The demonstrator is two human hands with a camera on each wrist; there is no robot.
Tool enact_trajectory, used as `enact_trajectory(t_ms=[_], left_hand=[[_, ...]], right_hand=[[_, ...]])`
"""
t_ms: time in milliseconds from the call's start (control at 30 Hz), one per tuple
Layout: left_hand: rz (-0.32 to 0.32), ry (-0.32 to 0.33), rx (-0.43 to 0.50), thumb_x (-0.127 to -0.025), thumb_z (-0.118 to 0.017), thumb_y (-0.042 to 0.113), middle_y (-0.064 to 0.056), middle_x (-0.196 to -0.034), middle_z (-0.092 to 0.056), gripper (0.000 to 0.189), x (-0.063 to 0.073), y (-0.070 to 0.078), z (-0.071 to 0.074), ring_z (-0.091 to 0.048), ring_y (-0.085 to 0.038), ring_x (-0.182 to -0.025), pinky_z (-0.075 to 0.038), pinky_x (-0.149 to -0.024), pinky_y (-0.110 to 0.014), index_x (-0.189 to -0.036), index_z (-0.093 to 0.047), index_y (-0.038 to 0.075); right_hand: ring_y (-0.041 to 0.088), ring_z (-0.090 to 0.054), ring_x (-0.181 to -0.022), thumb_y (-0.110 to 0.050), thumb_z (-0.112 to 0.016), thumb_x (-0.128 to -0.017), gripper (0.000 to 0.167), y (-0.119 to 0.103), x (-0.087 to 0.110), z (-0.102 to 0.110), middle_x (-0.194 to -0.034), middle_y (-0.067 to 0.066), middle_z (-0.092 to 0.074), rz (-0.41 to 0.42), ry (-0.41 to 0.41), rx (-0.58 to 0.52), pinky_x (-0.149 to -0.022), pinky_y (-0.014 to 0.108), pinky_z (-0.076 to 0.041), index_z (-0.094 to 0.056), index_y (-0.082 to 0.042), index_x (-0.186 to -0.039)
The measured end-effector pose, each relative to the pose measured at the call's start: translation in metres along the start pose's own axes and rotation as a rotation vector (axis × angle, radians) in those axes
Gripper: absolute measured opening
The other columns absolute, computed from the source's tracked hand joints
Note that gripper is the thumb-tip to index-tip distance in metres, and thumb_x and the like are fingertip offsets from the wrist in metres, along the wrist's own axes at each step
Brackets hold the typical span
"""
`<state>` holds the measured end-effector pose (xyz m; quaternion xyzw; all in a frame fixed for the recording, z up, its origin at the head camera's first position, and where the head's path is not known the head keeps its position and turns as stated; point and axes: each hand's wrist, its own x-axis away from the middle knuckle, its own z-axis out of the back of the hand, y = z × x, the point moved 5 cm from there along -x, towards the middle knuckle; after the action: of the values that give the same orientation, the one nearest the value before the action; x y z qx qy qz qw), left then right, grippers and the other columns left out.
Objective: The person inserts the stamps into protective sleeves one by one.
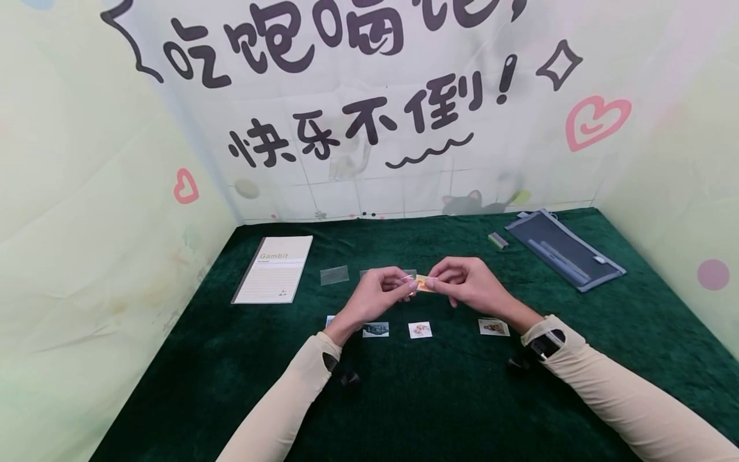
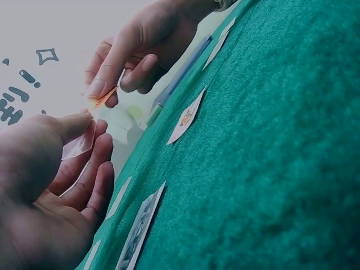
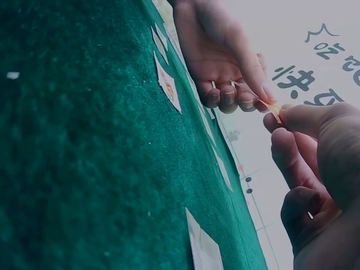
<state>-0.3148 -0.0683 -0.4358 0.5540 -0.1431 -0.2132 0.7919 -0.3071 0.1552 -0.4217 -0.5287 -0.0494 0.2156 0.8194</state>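
The left hand (image 1: 381, 295) and the right hand (image 1: 475, 285) meet over the green table (image 1: 439, 404). The right thumb and finger pinch a little orange card (image 1: 424, 283), with the tips pressed on it. The left thumb and fingers are clamped on a clear sleeve (image 2: 80, 147) — thin and see-through. The orange card is up in the air between the two hands, right by the left fingertips. I can't tell if its end is inside the clear sleeve.

Below the hands, little picture cards lie flat on the cloth. A dark blue card (image 1: 376, 330) is near the left wrist, and part of one more card (image 1: 330, 319) peeks out beside that wrist. A white card (image 1: 420, 330) with a small picture is in the middle, and a brown picture card (image 1: 494, 327) is near the right wrist.

Another clear sleeve (image 1: 335, 275) lies to the left of the left hand. Next to it is a notebook (image 1: 274, 273) that says "Gambit". On the far right is a blue zip pouch (image 1: 566, 250) with pens (image 1: 557, 256) in it — and a small block (image 1: 498, 240) just beside it.
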Motion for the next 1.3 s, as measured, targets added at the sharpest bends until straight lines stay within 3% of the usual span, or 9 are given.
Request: enact_trajectory(t_ms=[333, 733, 1100, 1300], left_hand=[[-0.046, -0.006, -0.033, -0.104, -0.073, 0.041, -0.001, -0.111, -0.08, 0.026, 0.0005, 0.0014, -0.0003, -0.076, -0.019, -0.098, -0.062, -0.088, -0.036, -0.121, -0.076, 0.022], [-0.095, 0.049, -0.105, -0.102, -0.075, 0.045, 0.006, -0.107, -0.081, 0.022, 0.0015, 0.0041, -0.0013, -0.076, -0.016, -0.095, -0.063, -0.085, -0.038, -0.116, -0.078, 0.028], [-0.096, 0.037, -0.14, -0.102, -0.075, 0.047, 0.007, -0.109, -0.08, 0.024, 0.0017, 0.0041, -0.0003, -0.074, -0.016, -0.093, -0.062, -0.084, -0.039, -0.116, -0.079, 0.028], [-0.081, 0.073, -0.086, -0.102, -0.075, 0.047, 0.003, -0.107, -0.08, 0.027, 0.0009, 0.0034, 0.005, -0.074, -0.02, -0.094, -0.062, -0.085, -0.039, -0.118, -0.078, 0.025]], right_hand=[[0.028, -0.065, -0.057, -0.041, -0.078, -0.101, 0.024, 0.0031, -0.0001, -0.0008, -0.098, 0.012, -0.082, -0.047, -0.055, 0.032, -0.054, 0.034, -0.056, -0.077, -0.02, -0.112], [0.026, -0.062, -0.055, -0.04, -0.077, -0.102, 0.027, 0.0064, -0.0014, -0.001, -0.1, 0.01, -0.084, -0.086, -0.103, -0.016, -0.053, 0.035, -0.055, -0.077, -0.018, -0.117], [0.024, -0.061, -0.056, -0.042, -0.075, -0.103, 0.028, 0.0058, -0.0021, -0.0031, -0.099, 0.011, -0.083, -0.094, -0.135, -0.022, -0.054, 0.033, -0.054, -0.077, -0.018, -0.117], [0.028, -0.065, -0.063, -0.041, -0.069, -0.107, 0.028, 0.004, -0.001, -0.0007, -0.102, 0.012, -0.081, -0.073, -0.093, -0.024, -0.064, 0.035, -0.057, -0.074, -0.017, -0.121]])
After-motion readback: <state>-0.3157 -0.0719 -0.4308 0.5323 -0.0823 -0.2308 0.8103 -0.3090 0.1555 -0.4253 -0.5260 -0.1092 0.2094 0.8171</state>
